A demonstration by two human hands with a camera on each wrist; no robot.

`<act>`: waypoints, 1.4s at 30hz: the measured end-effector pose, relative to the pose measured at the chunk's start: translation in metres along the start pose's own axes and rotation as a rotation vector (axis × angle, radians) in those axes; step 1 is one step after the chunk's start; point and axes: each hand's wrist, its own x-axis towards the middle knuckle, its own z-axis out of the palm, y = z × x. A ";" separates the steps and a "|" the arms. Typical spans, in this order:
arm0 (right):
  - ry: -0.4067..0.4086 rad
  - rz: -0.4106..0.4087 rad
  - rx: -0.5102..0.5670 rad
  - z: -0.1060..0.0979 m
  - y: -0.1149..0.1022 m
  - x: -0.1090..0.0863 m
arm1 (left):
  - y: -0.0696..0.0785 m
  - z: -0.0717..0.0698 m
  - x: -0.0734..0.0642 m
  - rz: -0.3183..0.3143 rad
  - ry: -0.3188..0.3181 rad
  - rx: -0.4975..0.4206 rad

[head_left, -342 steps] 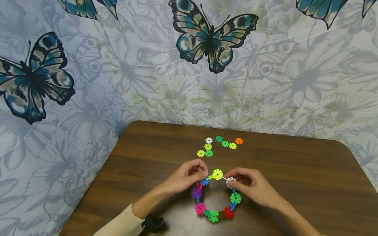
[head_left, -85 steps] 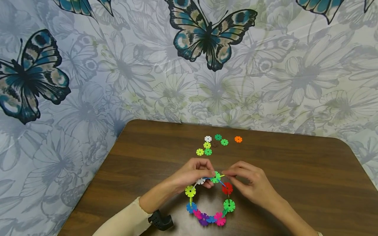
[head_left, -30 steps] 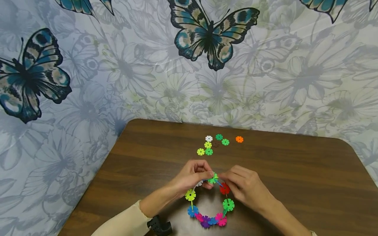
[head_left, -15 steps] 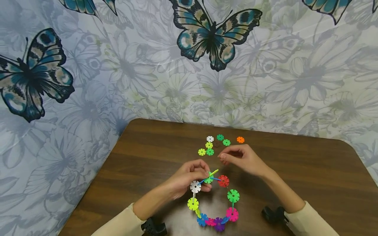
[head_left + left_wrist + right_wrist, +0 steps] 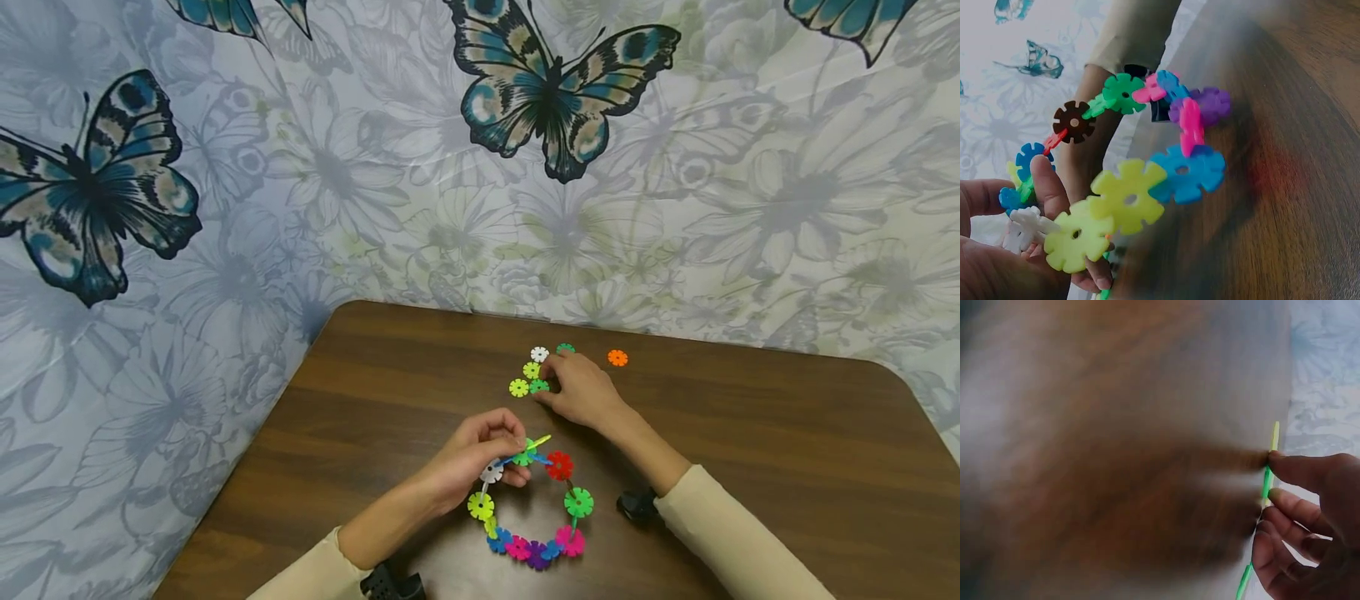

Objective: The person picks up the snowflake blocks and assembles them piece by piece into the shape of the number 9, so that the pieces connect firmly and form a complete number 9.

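Leaving the ring (image 5: 578,502), R hand (image 5: 587,390) has moved to the loose discs (image 5: 519,387), fingers at a green disc (image 5: 538,386); can't tell if gripped. L hand (image 5: 467,461) pinches ring over table (image 5: 750,442); jutting yellow disc (image 5: 541,442) prob. seated.

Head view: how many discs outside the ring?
6 visible: white disc, upper yellow disc, lower yellow disc left of the right hand; near green disc against it; far green disc just beyond it; orange disc to its right. Hand may hide others.
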 end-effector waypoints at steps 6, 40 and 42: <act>-0.039 -0.006 0.220 -0.004 0.007 -0.001 | 0.000 0.001 0.002 0.021 -0.016 0.003; -0.098 -0.123 0.920 -0.049 -0.020 -0.073 | 0.002 0.006 0.007 0.014 0.144 -0.063; -0.094 -0.134 0.912 -0.049 -0.021 -0.073 | 0.002 0.006 0.007 0.014 0.149 -0.057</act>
